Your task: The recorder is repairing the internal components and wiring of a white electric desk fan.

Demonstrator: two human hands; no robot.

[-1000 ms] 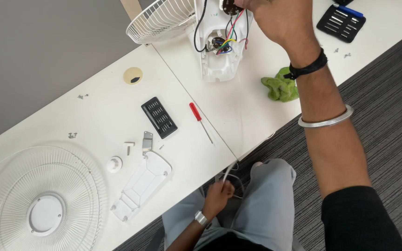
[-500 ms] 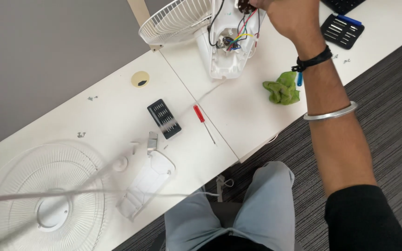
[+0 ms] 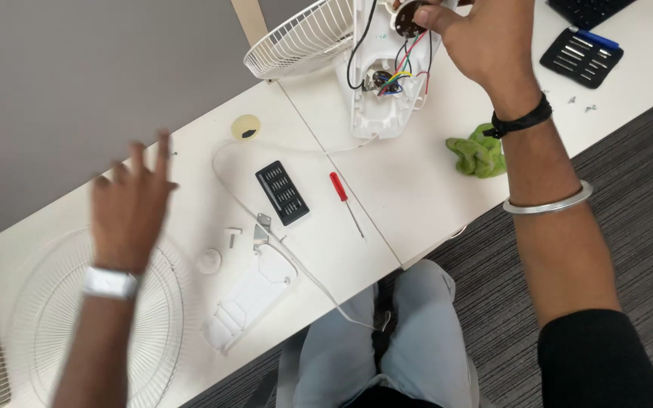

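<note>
The right hand [image 3: 485,45] is up at the top of the white plastic fan housing [image 3: 378,83], its fingers pinched shut around a small dark round switch part [image 3: 408,17] that trails coloured wires [image 3: 402,64] down into the open shell. The housing lies flat on the white counter [image 3: 417,189] with its back off and a knot of red, yellow, green and blue leads showing at its middle.

The left hand [image 3: 131,208] hovers well away from the housing, to its lower left, fingers spread wide and holding nothing, above the big white wire fan grille [image 3: 39,317]. A thin white cord [image 3: 266,219] runs from the housing's lower end across the counter towards the lap.

By the look of it, that switch part is light and stiff, but the wires are thin and soft, so tugging looks risky at the joints; gripping the round body by its rim, as here, seems the sound hold. The housing looks like light, hard, smooth plastic that could slide on the counter; its long side edges are the place to steady it.

Below the housing sit a red-handled screwdriver [image 3: 338,187] and a black bit case [image 3: 282,193], with a green cloth [image 3: 478,155] to the housing's right.
</note>
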